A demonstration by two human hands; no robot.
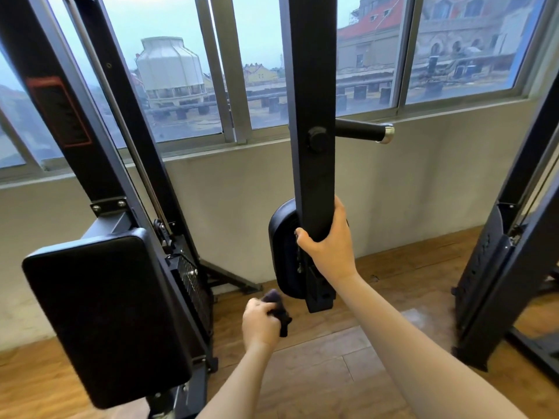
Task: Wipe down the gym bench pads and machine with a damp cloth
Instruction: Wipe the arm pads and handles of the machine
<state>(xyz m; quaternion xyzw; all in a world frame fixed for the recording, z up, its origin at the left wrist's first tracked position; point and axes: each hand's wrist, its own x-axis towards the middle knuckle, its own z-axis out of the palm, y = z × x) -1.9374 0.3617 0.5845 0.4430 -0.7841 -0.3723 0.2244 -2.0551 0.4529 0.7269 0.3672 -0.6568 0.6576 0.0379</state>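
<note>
Low over the wooden floor (317,373), a dark cloth (278,313) is bunching inside the left hand (260,325), fingers curling round it, ends poking out. Just above, the right hand (328,240) is gripping the black machine arm (314,116) beside an oval pad (282,249).

Open floor (326,358) in the middle, between left pad (106,322) and right frame (496,285): hands pass freely there. Centre arm (314,116) hangs down mid-gap, small pad (282,249) on its left side, peg (363,131) jutting right higher up. Left of it, narrow slot to left upright (127,116); base strut (230,279) blocks low. Wall (408,192) closes the back.
</note>
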